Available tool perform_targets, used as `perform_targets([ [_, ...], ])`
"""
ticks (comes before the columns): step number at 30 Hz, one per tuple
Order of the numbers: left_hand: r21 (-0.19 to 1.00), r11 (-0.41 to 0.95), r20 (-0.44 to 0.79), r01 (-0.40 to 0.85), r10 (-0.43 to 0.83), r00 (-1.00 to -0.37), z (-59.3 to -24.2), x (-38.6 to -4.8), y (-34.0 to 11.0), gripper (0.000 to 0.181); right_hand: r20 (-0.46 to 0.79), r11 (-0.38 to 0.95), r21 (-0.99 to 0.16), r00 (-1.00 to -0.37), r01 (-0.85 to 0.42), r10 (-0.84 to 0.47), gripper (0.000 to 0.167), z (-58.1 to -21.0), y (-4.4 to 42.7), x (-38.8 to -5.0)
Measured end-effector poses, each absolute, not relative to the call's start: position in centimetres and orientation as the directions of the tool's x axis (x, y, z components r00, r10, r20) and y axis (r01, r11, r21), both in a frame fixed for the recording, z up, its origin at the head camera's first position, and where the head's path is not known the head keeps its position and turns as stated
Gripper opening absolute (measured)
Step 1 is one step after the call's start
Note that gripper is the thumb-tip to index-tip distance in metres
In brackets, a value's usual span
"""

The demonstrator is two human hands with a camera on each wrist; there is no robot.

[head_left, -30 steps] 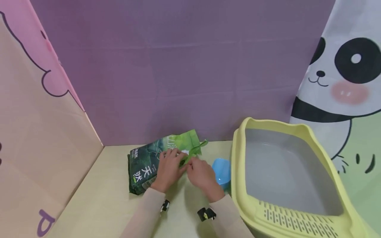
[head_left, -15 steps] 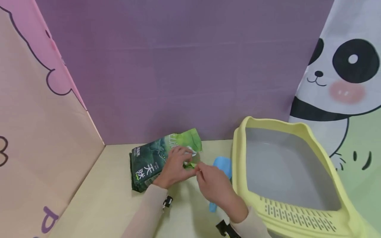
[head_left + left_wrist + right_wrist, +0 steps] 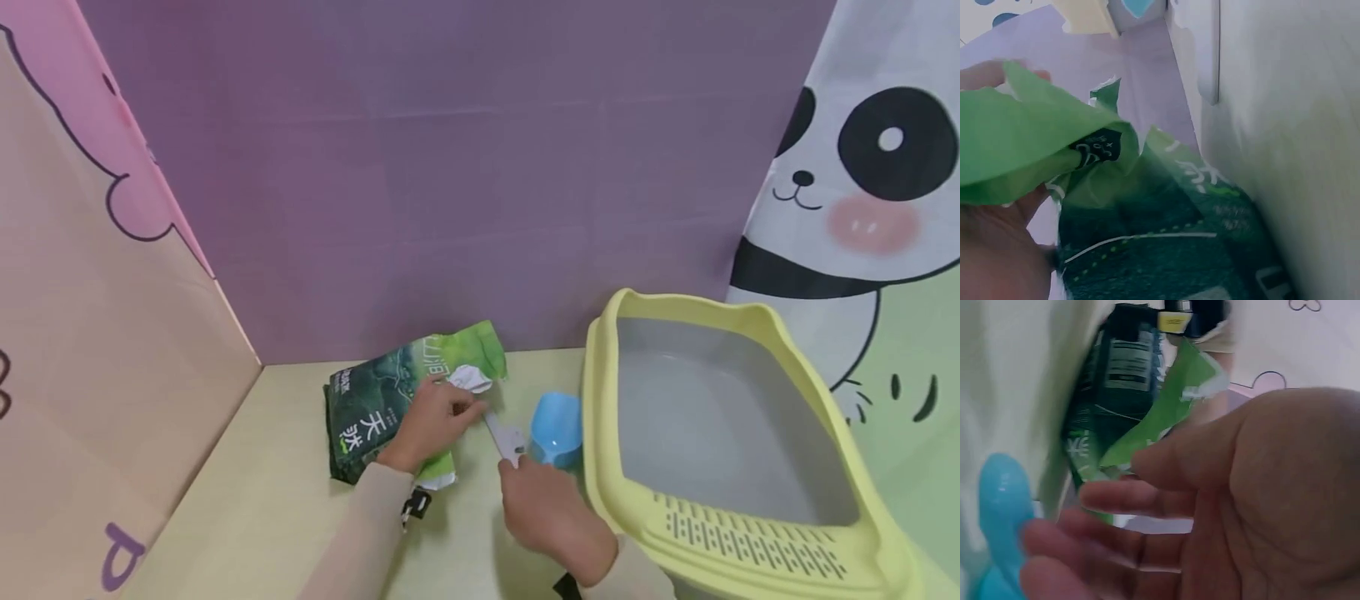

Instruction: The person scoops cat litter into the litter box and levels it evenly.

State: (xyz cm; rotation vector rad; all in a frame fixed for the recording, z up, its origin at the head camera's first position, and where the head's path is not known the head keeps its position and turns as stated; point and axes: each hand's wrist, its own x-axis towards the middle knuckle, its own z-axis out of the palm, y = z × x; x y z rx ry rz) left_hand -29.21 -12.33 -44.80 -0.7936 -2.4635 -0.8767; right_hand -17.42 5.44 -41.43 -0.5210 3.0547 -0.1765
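A dark green bag (image 3: 371, 400) with white characters lies on its side against the purple back wall. Its light green end is torn open, with crumpled white lining (image 3: 471, 379) showing. My left hand (image 3: 433, 425) grips the loose mouth of the bag; in the left wrist view its green flap (image 3: 1029, 137) passes between thumb and fingers. My right hand (image 3: 551, 512) is apart from the bag, fingers loosely extended and holding nothing visible. Just beyond it lies a blue scoop (image 3: 557, 425). A flat pale grey piece (image 3: 504, 437) shows between the hands; its kind is unclear.
A yellow-rimmed litter tray (image 3: 606, 417) with a grey inside stands on the right, close beside the scoop. The pale tabletop (image 3: 247, 500) meets a purple back wall (image 3: 480, 208) and a printed side panel (image 3: 112, 333).
My right hand has pulled from the torn bag edge towards me and right, then let go. My left hand stays at the bag. White lining and the pale grey piece have come into sight.
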Motion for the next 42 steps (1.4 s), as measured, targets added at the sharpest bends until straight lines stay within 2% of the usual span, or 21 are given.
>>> perform_targets([
  [4, 0.322, 0.705, 0.529, 0.632, 0.42, -0.738, -44.9, -29.5, -12.5, 0.011, 0.08, 0.952, -0.121, -0.958, -0.282, -0.274, 0.013, -42.8, 5.5, -17.7],
  [7, 0.265, 0.762, 0.536, 0.591, 0.393, -0.747, -45.0, -29.6, -12.7, 0.039, 0.197, 0.958, -0.152, -0.958, -0.241, -0.21, 0.019, -44.2, 5.5, -17.9],
  [11, 0.284, 0.862, 0.465, 0.42, 0.259, -0.847, -44.9, -29.5, -13.1, 0.09, 0.322, 0.962, -0.187, -0.938, -0.197, -0.129, 0.029, -45.9, 5.6, -18.4],
  [14, 0.302, 0.9, 0.387, 0.314, 0.185, -0.903, -44.7, -29.4, -13.3, 0.108, 0.362, 0.963, -0.201, -0.927, -0.182, -0.099, 0.034, -46.6, 5.7, -18.7],
  [22, 0.243, 0.932, 0.336, 0.268, 0.178, -0.925, -44.5, -29.0, -13.6, 0.075, 0.352, 0.961, -0.237, -0.935, -0.145, -0.054, 0.032, -47.7, 5.7, -19.5],
  [29, 0.298, 0.889, 0.384, 0.347, 0.221, -0.896, -44.9, -29.3, -13.4, 0.078, 0.331, 0.917, -0.365, -0.943, -0.158, -0.031, 0.04, -47.9, 5.8, -19.7],
  [33, 0.25, 0.876, 0.413, 0.413, 0.289, -0.864, -45.2, -29.4, -13.3, 0.052, 0.295, 0.869, -0.478, -0.955, -0.127, 0.023, 0.047, -47.8, 5.9, -20.0],
  [36, 0.209, 0.89, 0.41, 0.405, 0.297, -0.863, -45.3, -29.4, -13.2, 0.036, 0.273, 0.842, -0.528, -0.961, -0.114, 0.041, 0.053, -47.7, 5.9, -20.1],
  [42, 0.19, 0.904, 0.405, 0.382, 0.283, -0.87, -45.1, -29.0, -12.3, 0.038, 0.215, 0.846, -0.523, -0.976, -0.101, 0.016, 0.064, -47.6, 6.1, -19.9],
])
